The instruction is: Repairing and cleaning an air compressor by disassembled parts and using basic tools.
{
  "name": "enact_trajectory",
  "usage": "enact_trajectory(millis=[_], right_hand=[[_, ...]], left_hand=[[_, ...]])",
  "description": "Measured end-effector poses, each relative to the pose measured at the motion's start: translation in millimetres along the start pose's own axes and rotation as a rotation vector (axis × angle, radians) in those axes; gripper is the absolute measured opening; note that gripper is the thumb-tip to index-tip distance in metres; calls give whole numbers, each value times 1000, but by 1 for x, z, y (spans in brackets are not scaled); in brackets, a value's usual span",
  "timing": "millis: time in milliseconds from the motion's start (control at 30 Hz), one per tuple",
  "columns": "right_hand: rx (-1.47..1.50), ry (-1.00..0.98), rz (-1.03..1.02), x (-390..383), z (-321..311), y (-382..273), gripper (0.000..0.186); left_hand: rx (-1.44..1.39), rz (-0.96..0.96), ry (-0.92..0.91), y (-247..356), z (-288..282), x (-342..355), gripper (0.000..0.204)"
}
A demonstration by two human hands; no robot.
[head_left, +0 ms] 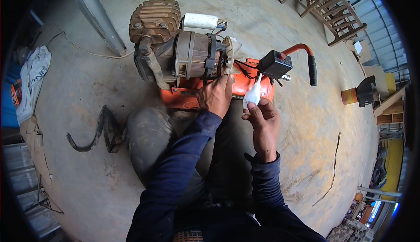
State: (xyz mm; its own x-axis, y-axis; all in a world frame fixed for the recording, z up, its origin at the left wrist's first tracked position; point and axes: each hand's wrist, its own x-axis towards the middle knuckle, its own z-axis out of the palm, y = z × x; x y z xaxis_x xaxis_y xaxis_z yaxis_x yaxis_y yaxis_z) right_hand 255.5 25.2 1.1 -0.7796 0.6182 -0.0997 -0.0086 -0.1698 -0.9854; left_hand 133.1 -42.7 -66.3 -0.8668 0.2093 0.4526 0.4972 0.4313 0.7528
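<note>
An air compressor stands in front of me, with an orange tank (246,85), a motor (192,54) and a ribbed brown cylinder head (159,16). My left hand (215,95) is at the motor's right end, its fingers closed at the lower edge of the pale cooling fan (232,51). Part of its grip is hidden behind the hand. Between the thumb and fingers of my right hand (264,124) is a small white squeeze bottle (252,96). Its thin nozzle points up, close under the black switch box (274,64).
A bent orange handle (302,48) with a black grip rises at the tank's right. On the concrete floor lie a dark strap (105,130) to the left and a thin dark strip (334,165) to the right. A metal post (94,12) stands behind; wooden chairs (330,10) sit far right.
</note>
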Motion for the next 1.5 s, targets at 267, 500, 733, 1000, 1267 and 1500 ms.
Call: enact_trajectory(millis=[267,500,733,1000,1267,1500], right_hand=[[-255,-145,30,44,31,-22,17],[-514,19,-71,52,50,2,20],[-640,213,-152,46,72,-1,25],[-661,358,-260,49,86,13,27],[-683,424,-335,57,93,14,25],[-705,448,-314,58,96,15,25]], left_hand=[[-31,-104,-59,2,-10,-10,11],[7,-270,-169,2,-28,-10,21],[-4,-250,-153,-12,-32,-11,21],[-82,-202,-155,-16,-35,-11,21],[-105,-243,-179,-8,-49,-5,22],[-30,-223,-149,-16,-51,-10,22]])
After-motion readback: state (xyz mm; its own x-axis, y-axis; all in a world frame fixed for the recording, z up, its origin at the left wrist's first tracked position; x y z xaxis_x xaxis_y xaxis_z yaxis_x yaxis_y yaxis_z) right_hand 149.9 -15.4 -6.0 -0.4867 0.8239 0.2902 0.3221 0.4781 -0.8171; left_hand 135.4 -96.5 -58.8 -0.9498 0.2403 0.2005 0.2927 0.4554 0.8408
